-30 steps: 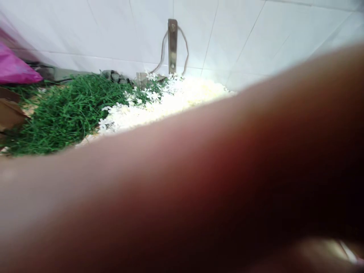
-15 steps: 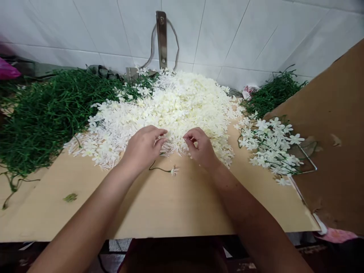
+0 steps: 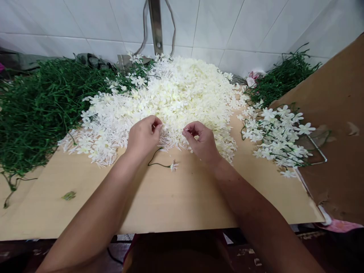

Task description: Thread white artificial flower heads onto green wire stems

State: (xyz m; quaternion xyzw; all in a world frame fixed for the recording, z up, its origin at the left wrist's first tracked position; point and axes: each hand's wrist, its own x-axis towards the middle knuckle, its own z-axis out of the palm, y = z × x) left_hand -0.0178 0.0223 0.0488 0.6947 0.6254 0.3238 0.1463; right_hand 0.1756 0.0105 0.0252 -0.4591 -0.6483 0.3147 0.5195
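A large heap of white and cream artificial flower petals [image 3: 193, 91] lies on the board in front of me. At its near edge my left hand [image 3: 145, 132] is closed in a pinch; what its fingertips hold blends with the petals behind. Opposite it, my right hand [image 3: 200, 138] pinches thumb against curled fingers, with a tiny pale bit at the tips that I cannot name. The two hands are apart. Just below them lies a single green stem [image 3: 156, 163] with a small white flower [image 3: 174, 165] at its end.
Green plastic stems [image 3: 42, 102] are piled at the left, with a smaller bunch [image 3: 280, 81] at the back right. Finished-looking white flowers on stems [image 3: 280, 132] lie beside a cardboard panel [image 3: 335, 113] and a bent metal wire [image 3: 318, 149]. A tiled wall [image 3: 216, 22] stands behind.
My left fingers, apart before, have closed into a pinch. My right hand stays pinched in nearly the same place. The view has tilted slightly downward, with the stem still on the board.
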